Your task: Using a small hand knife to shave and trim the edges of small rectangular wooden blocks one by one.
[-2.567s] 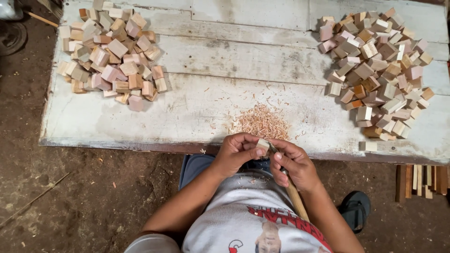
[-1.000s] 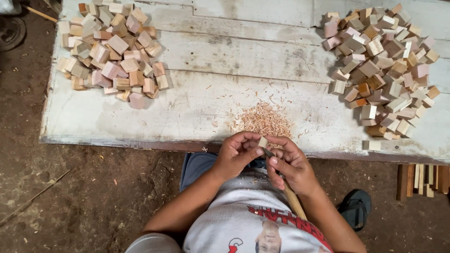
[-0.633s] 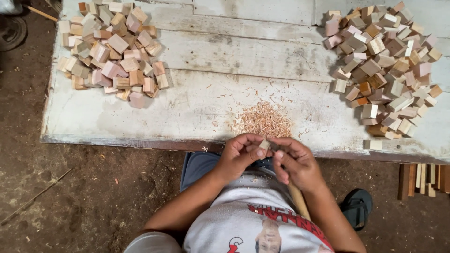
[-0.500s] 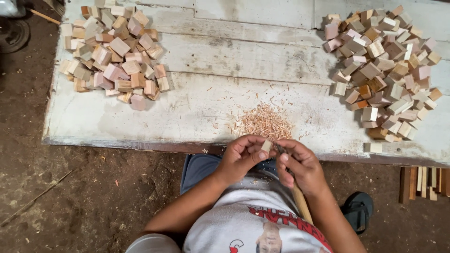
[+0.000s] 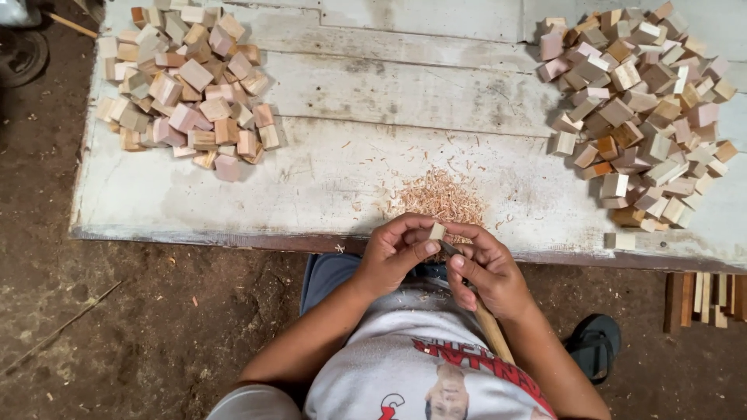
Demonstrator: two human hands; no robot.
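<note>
wood block (image 5: 436,231) still pinched, hands unmoved

Bench (image 5: 373,93): whitewashed planks, paint worn grey in streaks, dark edge along front. Left block pile (image 5: 187,82): pale tan, cream, pinkish, a few red-brown. Right block pile (image 5: 642,109): same mix w/ more orange-brown and darker brown pcs. Shavings (image 5: 440,196): light orange-tan heap. Small block (image 5: 437,231) betw. left hand (image 5: 393,257) and right hand (image 5: 486,268): pale cream. Tool handle (image 5: 492,333): light yellowish wood. Shirt: grey-white w/ red and black print. Sandal (image 5: 595,346): black. Floor (image 5: 156,327): dark brown dirt. Slats (image 5: 704,299) at right: red-brown and pale strips.
</note>
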